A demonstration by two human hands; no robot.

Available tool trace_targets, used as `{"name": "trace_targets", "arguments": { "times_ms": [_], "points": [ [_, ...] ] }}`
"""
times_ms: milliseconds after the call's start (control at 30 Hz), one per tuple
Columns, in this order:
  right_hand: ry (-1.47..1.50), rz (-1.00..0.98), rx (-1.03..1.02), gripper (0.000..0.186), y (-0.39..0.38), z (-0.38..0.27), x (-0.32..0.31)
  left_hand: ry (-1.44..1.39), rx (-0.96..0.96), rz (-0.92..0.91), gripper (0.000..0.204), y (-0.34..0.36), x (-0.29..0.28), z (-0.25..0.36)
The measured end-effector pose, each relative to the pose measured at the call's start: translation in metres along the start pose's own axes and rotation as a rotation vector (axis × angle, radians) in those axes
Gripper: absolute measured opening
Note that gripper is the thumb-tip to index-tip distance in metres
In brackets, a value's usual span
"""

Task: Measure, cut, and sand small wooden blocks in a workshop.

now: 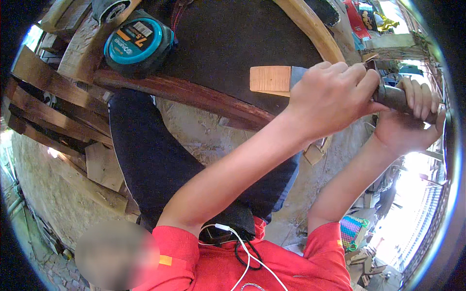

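Observation:
My left hand [335,92] reaches across to the right with its fingers curled closed. A dark, rounded bar [394,98], perhaps a tool handle, comes out from under those fingers. My right hand [407,121] wraps round the bar's farther end, palm below and fingers over it. What kind of tool this is cannot be made out. Just left of my left hand, a light wooden piece [270,80] shows its squared end. A blue-grey patch [298,75] lies between that wood and my knuckles; my left hand hides how they join.
A blue-and-black tape measure [141,42] rests at the far left of a dark surface [221,43], edged by a reddish wooden rail [184,94]. Curved wooden pieces [53,82] are stacked at left; another [313,26] arches at the far side. Wood scraps [361,266] lie lower right.

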State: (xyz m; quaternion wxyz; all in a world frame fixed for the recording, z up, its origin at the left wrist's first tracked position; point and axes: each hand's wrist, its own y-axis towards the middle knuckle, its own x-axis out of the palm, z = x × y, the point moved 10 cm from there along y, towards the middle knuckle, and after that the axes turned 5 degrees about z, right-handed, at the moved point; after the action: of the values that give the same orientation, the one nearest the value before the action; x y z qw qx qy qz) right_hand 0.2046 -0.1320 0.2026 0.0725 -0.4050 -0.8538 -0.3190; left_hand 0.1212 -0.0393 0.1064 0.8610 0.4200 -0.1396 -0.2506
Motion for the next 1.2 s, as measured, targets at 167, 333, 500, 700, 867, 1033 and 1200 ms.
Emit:
{"name": "trace_targets", "arguments": {
  "times_ms": [167, 333, 500, 700, 867, 1033, 1200],
  "points": [
    [-0.008, 0.107, -0.026, 0.022, 0.018, 0.001, -0.017, 0.009, -0.039, 0.022, 0.048, 0.001, 0.000, -0.004],
    [-0.034, 0.085, 0.031, 0.025, 0.032, 0.007, -0.013, 0.000, -0.094, 0.045, 0.047, 0.004, -0.002, -0.008],
    [-0.101, 0.050, 0.029, 0.023, 0.041, 0.012, -0.005, -0.017, -0.130, 0.057, 0.044, 0.006, -0.004, -0.012],
    [-0.068, 0.110, -0.028, 0.027, 0.038, 0.015, -0.011, 0.024, -0.143, 0.033, 0.043, 0.006, 0.002, -0.015],
    [-0.031, 0.076, -0.024, 0.025, 0.025, 0.016, -0.006, 0.041, -0.082, 0.035, 0.042, 0.001, 0.001, -0.009],
    [-0.112, 0.243, -0.149, 0.026, 0.010, -0.002, -0.030, 0.057, -0.001, 0.027, 0.042, -0.003, 0.002, -0.003],
    [-0.017, 0.138, -0.014, 0.025, 0.022, 0.004, -0.034, 0.054, -0.049, 0.023, 0.043, -0.002, 0.003, -0.005]
  ]
}}
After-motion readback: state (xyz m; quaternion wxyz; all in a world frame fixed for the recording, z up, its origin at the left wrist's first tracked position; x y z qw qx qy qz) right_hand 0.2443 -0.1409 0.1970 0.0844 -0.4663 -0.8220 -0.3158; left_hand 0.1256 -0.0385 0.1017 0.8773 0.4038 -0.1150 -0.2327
